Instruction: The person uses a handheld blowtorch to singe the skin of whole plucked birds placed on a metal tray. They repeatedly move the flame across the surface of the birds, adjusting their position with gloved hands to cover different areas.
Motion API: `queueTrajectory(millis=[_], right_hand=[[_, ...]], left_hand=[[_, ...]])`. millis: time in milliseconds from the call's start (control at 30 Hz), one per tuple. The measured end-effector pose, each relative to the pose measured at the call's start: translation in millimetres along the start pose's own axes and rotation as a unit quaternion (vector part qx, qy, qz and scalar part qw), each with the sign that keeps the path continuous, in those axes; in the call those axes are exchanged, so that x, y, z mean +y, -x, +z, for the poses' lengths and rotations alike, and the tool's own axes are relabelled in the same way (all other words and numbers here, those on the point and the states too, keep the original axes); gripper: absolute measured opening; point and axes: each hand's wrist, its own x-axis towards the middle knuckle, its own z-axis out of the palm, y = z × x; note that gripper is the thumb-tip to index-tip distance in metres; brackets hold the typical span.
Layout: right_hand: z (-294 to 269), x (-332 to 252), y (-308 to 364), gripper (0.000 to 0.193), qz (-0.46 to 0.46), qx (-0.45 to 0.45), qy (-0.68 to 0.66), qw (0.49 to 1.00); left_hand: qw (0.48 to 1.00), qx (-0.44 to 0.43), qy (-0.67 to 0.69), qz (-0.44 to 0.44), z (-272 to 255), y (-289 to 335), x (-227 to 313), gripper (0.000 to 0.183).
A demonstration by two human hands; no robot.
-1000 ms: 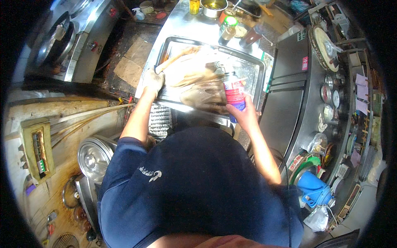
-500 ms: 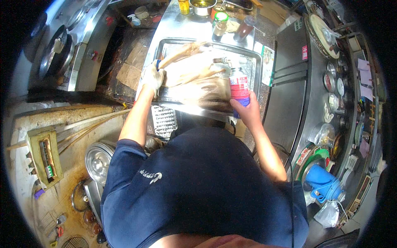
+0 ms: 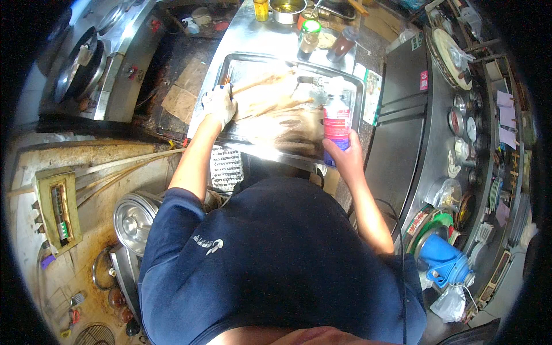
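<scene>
My right hand is wrapped round the lower part of a red, white and blue gas canister. A metal torch nozzle tops it, pointing left over the tray. On the wide metal tray lie long, pale brown pieces that look like meat or skin, darkened along the near side; glare washes out much of their surface. My left hand, in a white glove with blue at the fingertips, is closed at the left end of the upper pale piece. Its grip is partly hidden. No flame can be made out.
Behind the tray stand a metal pot, a green-lidded jar and a dark sauce bottle. A steel cabinet flanks the right. A stove with a wok is at far left, and a white basket sits below the tray.
My left hand has shifted slightly up and right, and the upper pale piece has moved right and down with it. The canister in my right hand has barely moved.
</scene>
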Motion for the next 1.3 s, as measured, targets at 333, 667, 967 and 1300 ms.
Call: queueTrajectory(millis=[333,667,967,1300], right_hand=[[30,-9,-16,0.056,-0.006,-0.01,-0.007,1.0],[39,22,-18,0.058,0.031,-0.023,-0.096,0.995],[36,41,-16,0.057,0.015,-0.025,-0.092,0.995],[24,76,-24,0.056,-0.146,-0.089,-0.009,0.985]], left_hand=[[1.0,-0.005,0.015,-0.021,-13,5,0,0.05],[0.971,0.204,0.128,-0.015,24,101,-59,0.055],[0.98,0.045,0.07,-0.183,129,263,-99,0.052],[0.969,-0.016,0.023,-0.245,154,346,-77,0.051]])
